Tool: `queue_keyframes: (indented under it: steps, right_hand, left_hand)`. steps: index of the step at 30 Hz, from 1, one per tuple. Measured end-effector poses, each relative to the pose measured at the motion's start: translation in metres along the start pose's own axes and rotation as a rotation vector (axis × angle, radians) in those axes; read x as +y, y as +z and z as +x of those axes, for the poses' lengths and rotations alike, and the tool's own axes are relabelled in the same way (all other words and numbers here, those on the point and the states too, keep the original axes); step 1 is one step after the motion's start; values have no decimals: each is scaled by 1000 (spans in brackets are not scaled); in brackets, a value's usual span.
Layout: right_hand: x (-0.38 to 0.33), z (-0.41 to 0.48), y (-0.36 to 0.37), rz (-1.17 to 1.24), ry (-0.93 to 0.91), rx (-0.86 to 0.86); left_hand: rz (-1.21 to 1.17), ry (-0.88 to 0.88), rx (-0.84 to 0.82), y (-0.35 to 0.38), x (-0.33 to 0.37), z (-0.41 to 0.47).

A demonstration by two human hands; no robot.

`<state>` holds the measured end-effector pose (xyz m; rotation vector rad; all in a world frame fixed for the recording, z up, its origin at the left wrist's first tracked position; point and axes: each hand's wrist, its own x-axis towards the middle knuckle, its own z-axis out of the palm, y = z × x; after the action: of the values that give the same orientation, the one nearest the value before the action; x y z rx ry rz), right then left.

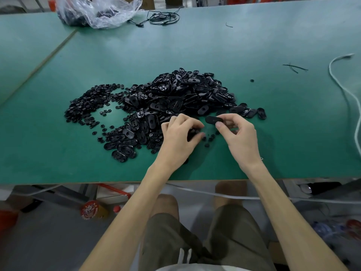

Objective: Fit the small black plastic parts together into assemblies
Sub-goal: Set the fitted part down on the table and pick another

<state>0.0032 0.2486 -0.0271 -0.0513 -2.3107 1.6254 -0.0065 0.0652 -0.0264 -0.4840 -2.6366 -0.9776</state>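
Note:
A big heap of black oval plastic shells [181, 94] lies mid-table, with a spread of small round black parts [88, 102] to its left. My right hand [237, 137] pinches one oval black shell [213, 119] between thumb and fingers, just above the table. My left hand [179, 135] is curled over several small round black parts [193, 133], holding them in its fingers close to the shell. A few loose round bits [207, 141] lie between the hands.
The green table [273, 114] has its front edge just under my wrists. A clear plastic bag of black parts [97, 10] and a coiled black cable [164, 17] sit at the back. A white cord [345, 90] runs down the right side.

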Motion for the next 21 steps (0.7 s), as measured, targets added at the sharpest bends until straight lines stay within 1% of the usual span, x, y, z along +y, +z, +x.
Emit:
queue_keyframes:
  steps: [3, 9, 11, 15, 21]
  right_hand:
    - [0, 0, 0, 16, 6, 6]
    - [0, 0, -1, 26, 22, -22]
    - [0, 0, -1, 29, 16, -36]
    - [0, -1, -1, 51, 2, -77]
    - [0, -1, -2, 62, -35, -106]
  left_hand:
    - [101, 30, -52, 3, -1, 0]
    - [69, 48, -49, 3, 0, 0]
    - [15, 37, -7, 2, 1, 0]
    - [-166, -53, 52, -3, 2, 0]
    - [-248, -58, 75, -4, 4, -1]
